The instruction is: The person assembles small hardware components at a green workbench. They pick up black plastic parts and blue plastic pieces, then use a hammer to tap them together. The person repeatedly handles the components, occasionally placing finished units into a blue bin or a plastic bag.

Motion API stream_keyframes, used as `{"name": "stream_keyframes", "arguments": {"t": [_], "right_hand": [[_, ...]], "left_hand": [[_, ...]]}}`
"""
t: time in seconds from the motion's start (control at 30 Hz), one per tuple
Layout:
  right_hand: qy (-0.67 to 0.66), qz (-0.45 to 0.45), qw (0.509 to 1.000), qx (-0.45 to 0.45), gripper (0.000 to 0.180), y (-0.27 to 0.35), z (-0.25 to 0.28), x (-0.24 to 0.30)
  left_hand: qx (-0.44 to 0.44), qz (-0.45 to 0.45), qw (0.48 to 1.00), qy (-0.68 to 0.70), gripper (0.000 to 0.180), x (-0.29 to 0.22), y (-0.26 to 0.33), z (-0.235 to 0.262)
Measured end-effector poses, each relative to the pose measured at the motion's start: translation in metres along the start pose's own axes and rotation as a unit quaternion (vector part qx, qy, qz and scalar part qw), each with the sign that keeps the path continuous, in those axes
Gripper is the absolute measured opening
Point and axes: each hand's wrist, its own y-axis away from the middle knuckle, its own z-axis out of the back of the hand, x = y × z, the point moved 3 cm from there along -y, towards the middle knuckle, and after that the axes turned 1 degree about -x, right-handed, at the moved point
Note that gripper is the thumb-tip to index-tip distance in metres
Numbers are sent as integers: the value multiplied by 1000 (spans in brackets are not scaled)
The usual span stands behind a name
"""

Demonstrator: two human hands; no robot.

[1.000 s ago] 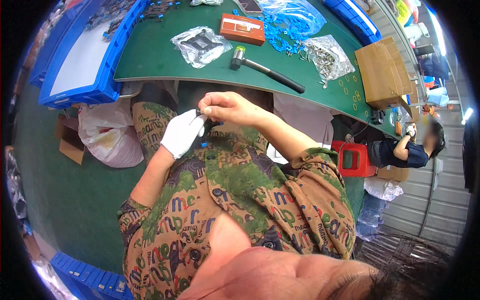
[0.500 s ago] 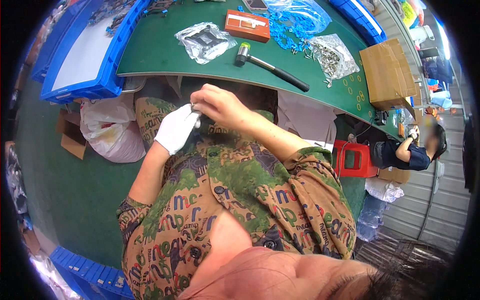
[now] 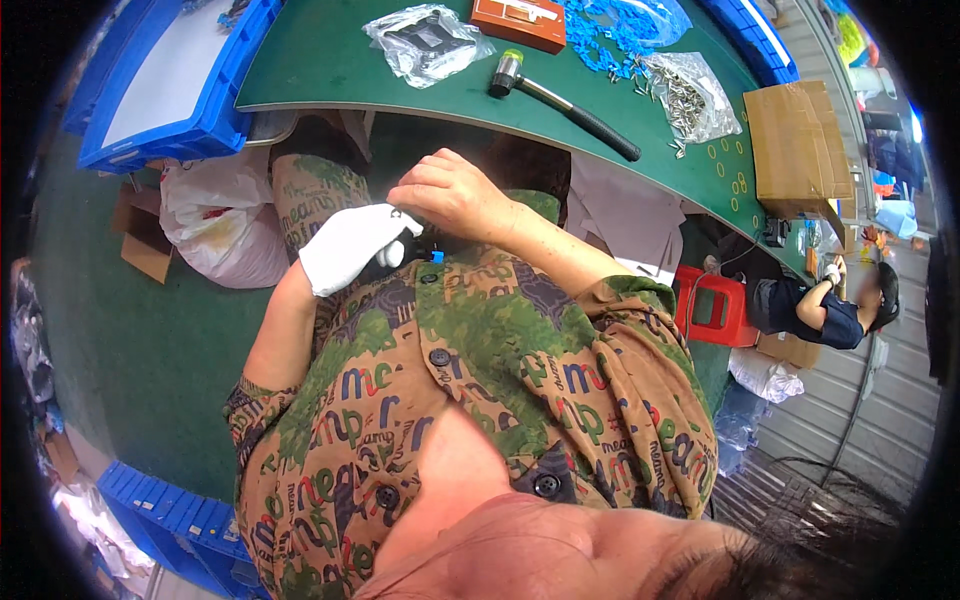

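Note:
In a white glove, my left hand (image 3: 352,246) is closed, its fingers curled in front of my body. My bare right hand (image 3: 452,196) meets it at the fingertips, its fingers bent and pinched together. Whatever lies between them is too small and too covered to name; only a dark speck shows at the glove's edge. A small blue piece (image 3: 437,257) appears just below the hands, against my shirt; I cannot tell whether it is held or resting there. Both hands are in front of the table edge, over my lap.
On the green table (image 3: 330,75) lie a hammer (image 3: 565,105), a bagged black part (image 3: 428,42), an orange box (image 3: 520,20), blue pieces (image 3: 610,35) and a bag of metal pins (image 3: 690,97). A cardboard box (image 3: 797,150) stands right; a blue crate (image 3: 165,135) left. A co-worker (image 3: 825,305) sits far right.
The view has shifted, so the table items sit higher and farther right. My left glove has turned and its fingers are more curled. The small blue piece now shows below my hands.

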Motion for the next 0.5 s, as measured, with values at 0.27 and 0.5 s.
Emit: {"name": "stream_keyframes", "arguments": {"t": [0.27, 0.5], "right_hand": [[-19, -5, 1000, -24, 28, 12, -9, 7], [4, -7, 999, -49, 32, 16, -14, 10]], "left_hand": [[-27, 10, 1000, 12, 33, 11, 7, -18], [-44, 7, 999, 18, 31, 15, 7, -19]]}}
